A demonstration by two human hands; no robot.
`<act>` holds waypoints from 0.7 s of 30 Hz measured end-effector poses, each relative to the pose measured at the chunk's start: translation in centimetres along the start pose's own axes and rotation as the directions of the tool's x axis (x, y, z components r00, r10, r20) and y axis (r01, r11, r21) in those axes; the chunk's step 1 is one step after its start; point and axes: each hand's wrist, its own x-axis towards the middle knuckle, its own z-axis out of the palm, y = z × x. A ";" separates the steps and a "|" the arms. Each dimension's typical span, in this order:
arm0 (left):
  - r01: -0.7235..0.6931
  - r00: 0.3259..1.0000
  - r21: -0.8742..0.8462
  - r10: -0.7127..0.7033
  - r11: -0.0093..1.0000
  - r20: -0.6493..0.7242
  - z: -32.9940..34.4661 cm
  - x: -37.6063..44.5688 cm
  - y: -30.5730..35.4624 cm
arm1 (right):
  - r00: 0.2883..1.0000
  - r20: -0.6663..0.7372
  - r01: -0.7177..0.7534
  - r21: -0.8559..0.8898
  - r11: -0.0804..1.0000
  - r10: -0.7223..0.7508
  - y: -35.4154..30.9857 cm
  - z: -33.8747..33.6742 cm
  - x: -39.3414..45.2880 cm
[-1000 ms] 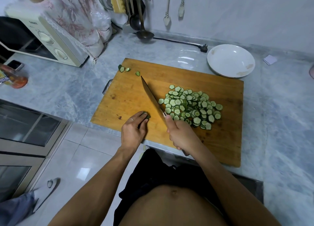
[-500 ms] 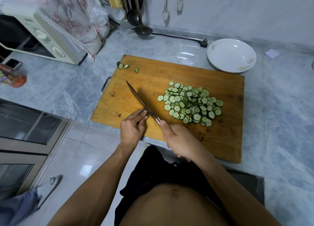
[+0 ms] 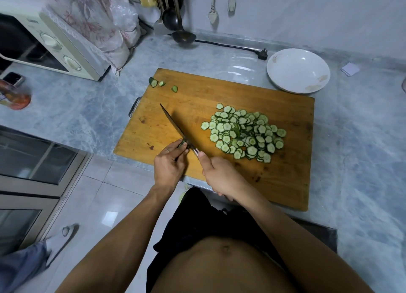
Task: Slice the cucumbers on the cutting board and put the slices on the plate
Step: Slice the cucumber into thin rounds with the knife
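A wooden cutting board (image 3: 219,94) lies on the grey marble counter. A heap of thin cucumber slices (image 3: 243,132) covers its middle right. My left hand (image 3: 169,165) pinches a small cucumber stub (image 3: 182,143) at the board's near left. My right hand (image 3: 222,176) grips the handle of a knife (image 3: 174,125), whose blade lies against the stub and points away to the left. Three cucumber end pieces (image 3: 161,84) sit at the board's far left corner. A white plate (image 3: 298,70) with nothing on it stands just beyond the board's far right corner.
A cream microwave (image 3: 55,44) under a floral cloth stands at the far left. A ladle (image 3: 183,37) and a black plug (image 3: 262,54) with its cord lie behind the board. A phone (image 3: 14,78) and a jar (image 3: 15,95) sit at the left edge.
The knife has swung left, away from the slice heap, and now lies against the stub that my left hand holds. Both hands stay at the board's near edge.
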 end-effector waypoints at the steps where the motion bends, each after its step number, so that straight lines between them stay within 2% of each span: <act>1: -0.003 1.000 0.004 0.003 1.000 0.003 0.0 0.0 0.1 | 1.000 -0.014 0.010 0.008 1.000 -0.010 0.1 0.2 0.0; 6: -0.039 0.999 0.042 0.037 0.998 0.038 -0.5 0.0 -0.1 | 0.999 -0.037 -0.013 0.047 0.999 0.015 0.4 -0.3 0.1; 11: -0.054 0.999 0.055 0.053 0.997 0.008 -0.6 0.1 0.0 | 0.998 -0.053 -0.038 0.078 0.996 0.042 1.3 -1.2 0.2; 16: -0.082 0.995 0.074 0.078 0.994 0.057 -0.3 0.3 0.4 | 0.994 -0.076 -0.068 0.116 0.991 0.077 1.6 -2.5 0.0; 21: -0.082 0.996 0.032 0.081 0.996 0.040 0.3 0.4 0.6 | 0.995 -0.076 -0.050 0.128 0.991 0.060 1.6 -2.5 -1.2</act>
